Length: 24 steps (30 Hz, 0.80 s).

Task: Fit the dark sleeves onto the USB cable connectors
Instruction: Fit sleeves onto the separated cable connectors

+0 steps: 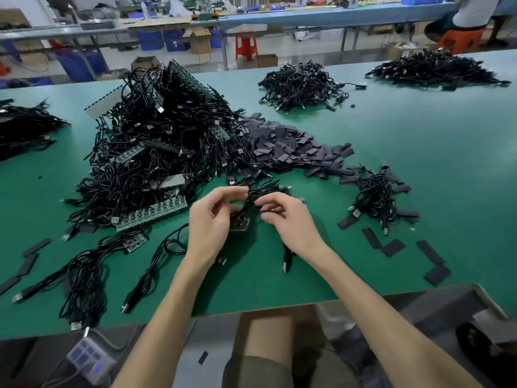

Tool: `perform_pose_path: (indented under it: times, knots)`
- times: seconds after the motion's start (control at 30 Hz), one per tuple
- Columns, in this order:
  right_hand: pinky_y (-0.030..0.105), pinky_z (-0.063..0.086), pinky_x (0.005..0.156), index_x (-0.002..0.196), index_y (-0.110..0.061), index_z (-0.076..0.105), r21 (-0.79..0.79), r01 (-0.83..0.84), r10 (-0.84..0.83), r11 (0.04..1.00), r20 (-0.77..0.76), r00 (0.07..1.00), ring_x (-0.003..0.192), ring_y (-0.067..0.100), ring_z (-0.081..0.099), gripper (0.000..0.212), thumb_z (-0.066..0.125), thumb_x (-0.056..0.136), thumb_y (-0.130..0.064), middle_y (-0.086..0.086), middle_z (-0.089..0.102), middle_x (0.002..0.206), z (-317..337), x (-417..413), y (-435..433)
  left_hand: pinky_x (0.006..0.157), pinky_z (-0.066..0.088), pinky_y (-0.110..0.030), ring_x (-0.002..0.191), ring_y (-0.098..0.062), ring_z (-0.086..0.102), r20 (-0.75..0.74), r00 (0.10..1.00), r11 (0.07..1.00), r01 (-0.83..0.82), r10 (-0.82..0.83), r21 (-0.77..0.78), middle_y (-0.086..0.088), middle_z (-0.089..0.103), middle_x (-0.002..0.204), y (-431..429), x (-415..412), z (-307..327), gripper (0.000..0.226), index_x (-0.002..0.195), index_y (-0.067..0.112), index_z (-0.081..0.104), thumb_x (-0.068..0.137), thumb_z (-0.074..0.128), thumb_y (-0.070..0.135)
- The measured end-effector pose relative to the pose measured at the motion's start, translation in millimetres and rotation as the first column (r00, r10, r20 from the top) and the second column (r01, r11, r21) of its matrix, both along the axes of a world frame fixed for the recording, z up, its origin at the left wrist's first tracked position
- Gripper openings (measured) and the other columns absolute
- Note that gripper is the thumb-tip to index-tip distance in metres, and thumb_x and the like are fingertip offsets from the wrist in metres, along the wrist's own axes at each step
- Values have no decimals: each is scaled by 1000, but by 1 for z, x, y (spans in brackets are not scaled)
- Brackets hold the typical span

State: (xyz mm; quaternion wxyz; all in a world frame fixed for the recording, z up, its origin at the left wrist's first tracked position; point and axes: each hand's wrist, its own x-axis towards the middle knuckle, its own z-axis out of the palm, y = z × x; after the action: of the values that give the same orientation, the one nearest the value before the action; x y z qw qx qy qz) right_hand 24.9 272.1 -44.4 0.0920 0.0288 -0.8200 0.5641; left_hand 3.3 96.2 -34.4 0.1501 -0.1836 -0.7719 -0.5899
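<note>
Gripping one cable bundle [261, 194] — left hand [209, 221], right hand [292, 219].

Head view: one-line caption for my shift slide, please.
Left hand and right hand pinch a tangled USB cable bundle at the green table, dark sleeves heaped beyond.

From my station I count two hands, left hand [209, 222] and right hand [291, 219], at one green table [419, 135]: four large cable heaps [156, 141], one small bundle [375, 197], one heap of dark sleeves [282, 147], five loose sleeves [393, 247] at right, three at left; beyond, two red stools [246, 44]
</note>
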Motion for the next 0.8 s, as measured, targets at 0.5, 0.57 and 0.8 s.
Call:
perform_pose_path:
  times: [0.5, 0.57, 0.8]
  knots:
    - [16, 52, 75, 100, -20, 76, -436, 112, -128, 893, -7, 992, 87, 6, 71, 32, 59, 96, 7, -4, 77, 96, -2, -5, 8, 91, 54, -40, 105, -17, 66, -256, 965, 863, -78, -61, -499, 6, 70, 116, 11, 13, 0, 21, 118, 15, 72, 100, 64, 22]
    - [18, 53, 82, 102, -21, 76, -366, 41, -65, 930, -53, 996, 93, 10, 70, 30, 64, 93, 5, -3, 77, 99, -1, -2, 7, 82, 57, -42, 93, -19, 69, -271, 962, 878, -150, 24, -454, 5, 74, 107, 11, 15, 1, 16, 112, 13, 75, 99, 66, 18]
    - [21, 55, 85, 98, -28, 74, -136, 0, -16, 991, -114, 993, 92, 9, 70, 21, 78, 89, -9, -3, 74, 100, 2, 5, 3, 63, 50, -34, 75, -24, 69, -270, 948, 843, -278, 165, -461, 6, 77, 87, 12, 12, 1, 10, 104, 19, 75, 98, 69, 24]
